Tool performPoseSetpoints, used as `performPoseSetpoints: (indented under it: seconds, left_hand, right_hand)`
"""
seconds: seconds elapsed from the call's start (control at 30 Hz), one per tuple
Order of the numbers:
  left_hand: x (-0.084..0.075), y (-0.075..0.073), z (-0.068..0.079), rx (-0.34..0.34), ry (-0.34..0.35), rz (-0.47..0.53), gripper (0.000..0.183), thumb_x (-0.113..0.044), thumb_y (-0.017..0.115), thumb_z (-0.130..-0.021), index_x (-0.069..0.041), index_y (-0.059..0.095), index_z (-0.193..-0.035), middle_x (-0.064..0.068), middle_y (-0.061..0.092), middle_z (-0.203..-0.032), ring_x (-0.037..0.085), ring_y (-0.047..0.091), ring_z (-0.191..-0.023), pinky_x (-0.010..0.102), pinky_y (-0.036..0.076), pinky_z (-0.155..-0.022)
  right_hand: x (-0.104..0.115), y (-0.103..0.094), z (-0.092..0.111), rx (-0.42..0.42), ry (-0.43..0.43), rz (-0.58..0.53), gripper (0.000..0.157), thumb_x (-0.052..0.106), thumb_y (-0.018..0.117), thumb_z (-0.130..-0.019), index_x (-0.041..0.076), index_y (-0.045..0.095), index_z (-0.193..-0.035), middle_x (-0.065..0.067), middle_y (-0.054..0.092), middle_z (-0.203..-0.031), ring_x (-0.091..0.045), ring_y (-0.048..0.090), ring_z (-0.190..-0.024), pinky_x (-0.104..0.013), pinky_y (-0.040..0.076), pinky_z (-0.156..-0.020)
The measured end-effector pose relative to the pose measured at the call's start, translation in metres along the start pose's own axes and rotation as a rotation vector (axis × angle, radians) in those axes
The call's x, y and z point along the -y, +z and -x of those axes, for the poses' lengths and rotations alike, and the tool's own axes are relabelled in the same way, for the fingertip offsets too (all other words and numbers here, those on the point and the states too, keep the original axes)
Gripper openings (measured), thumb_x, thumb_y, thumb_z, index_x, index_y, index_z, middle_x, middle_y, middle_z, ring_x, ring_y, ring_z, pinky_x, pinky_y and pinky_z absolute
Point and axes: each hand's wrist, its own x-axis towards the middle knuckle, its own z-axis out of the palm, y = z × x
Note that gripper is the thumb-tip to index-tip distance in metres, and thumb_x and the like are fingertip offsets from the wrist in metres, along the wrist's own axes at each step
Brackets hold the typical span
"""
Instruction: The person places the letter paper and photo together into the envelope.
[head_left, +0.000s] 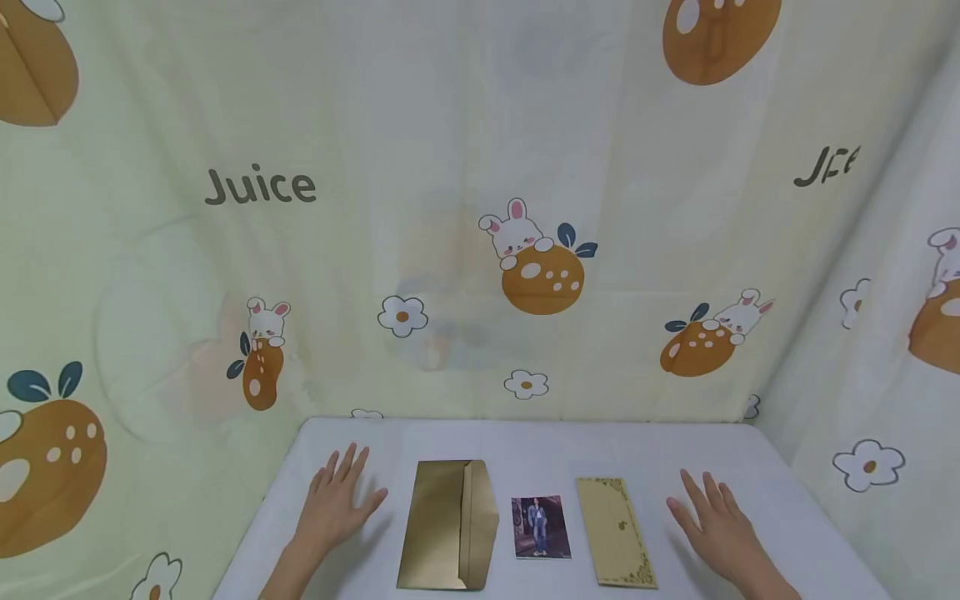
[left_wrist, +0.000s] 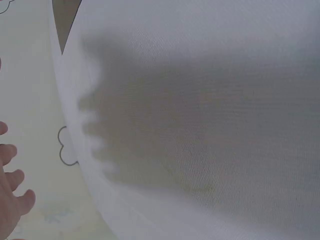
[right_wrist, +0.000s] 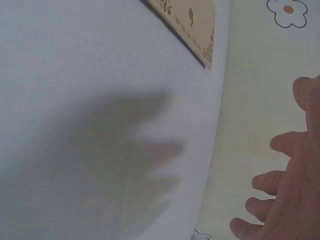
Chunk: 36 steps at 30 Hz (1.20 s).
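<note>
My left hand (head_left: 333,504) hovers over the left side of the white table, fingers spread and holding nothing. Just to its right lies a gold envelope (head_left: 435,525) with its pointed flap unfolded to the right. In the middle is a small photo (head_left: 541,527) of a person in blue denim. A cream-gold card (head_left: 615,533) with ornate corner patterns lies right of the photo, slightly slanted. Beyond the card, my right hand (head_left: 720,529) is held above the table with spread fingers and nothing in it. In the right wrist view, the card (right_wrist: 192,30) shows at the top, apart from the fingers.
The white table (head_left: 540,446) ends at a pale curtain (head_left: 420,167) printed with rabbits, oranges and flowers. More of this curtain hangs along the left and right sides. Both hands cast soft shadows on the tabletop.
</note>
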Motion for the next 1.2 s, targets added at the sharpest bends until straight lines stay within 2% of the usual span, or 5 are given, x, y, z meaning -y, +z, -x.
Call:
performPoseSetpoints:
  seconds: [0.37,0.6,0.87,1.1,1.2]
  left_hand:
    - [-0.011,0.002,-0.003,0.005,0.007,0.032,0.081,-0.069,0.044,-0.082,-0.02,0.029,-0.144,0.008,0.027,-0.151,0.038,0.018,-0.139,0.057,0.018,-0.106]
    - [-0.021,0.008,-0.007,0.019,0.021,0.052,0.081,-0.069,0.043,-0.083,-0.022,0.025,-0.146,0.006,0.024,-0.152,0.035,0.016,-0.14,0.056,0.018,-0.107]
    - [-0.034,0.01,-0.009,-0.007,0.048,0.063,0.08,-0.067,0.046,-0.082,-0.023,0.025,-0.146,0.005,0.025,-0.152,0.034,0.017,-0.14,0.056,0.019,-0.107]
    - [-0.042,0.012,-0.009,0.032,0.041,0.068,0.08,-0.068,0.045,-0.083,-0.024,0.022,-0.146,0.003,0.021,-0.153,0.032,0.014,-0.141,0.054,0.017,-0.109]
    - [-0.046,0.016,-0.007,0.024,0.046,0.081,0.079,-0.067,0.046,-0.083,-0.024,0.023,-0.146,0.003,0.023,-0.153,0.032,0.015,-0.141,0.054,0.018,-0.108]
  right_hand:
    - [0.02,0.009,-0.004,0.007,-0.029,-0.083,0.075,0.058,0.031,-0.094,0.004,0.02,-0.145,-0.037,0.01,-0.145,-0.053,-0.001,-0.134,-0.068,0.01,-0.098]
    - [0.038,0.015,-0.01,0.021,-0.046,-0.078,0.074,0.058,0.031,-0.093,0.008,0.019,-0.146,-0.034,0.01,-0.147,-0.052,0.001,-0.134,-0.07,0.011,-0.096]
    - [0.059,0.021,-0.019,0.006,-0.085,-0.107,0.071,0.056,0.036,-0.093,0.012,0.02,-0.147,-0.03,0.011,-0.149,-0.049,0.001,-0.137,-0.07,0.01,-0.097]
    - [0.078,0.031,-0.025,0.029,-0.076,-0.106,0.071,0.059,0.032,-0.093,0.017,0.017,-0.147,-0.025,0.008,-0.152,-0.048,0.002,-0.137,-0.071,0.009,-0.097]
    - [0.087,0.037,-0.025,0.026,-0.087,-0.109,0.071,0.06,0.031,-0.092,0.017,0.018,-0.147,-0.024,0.009,-0.152,-0.048,0.003,-0.137,-0.071,0.009,-0.097]
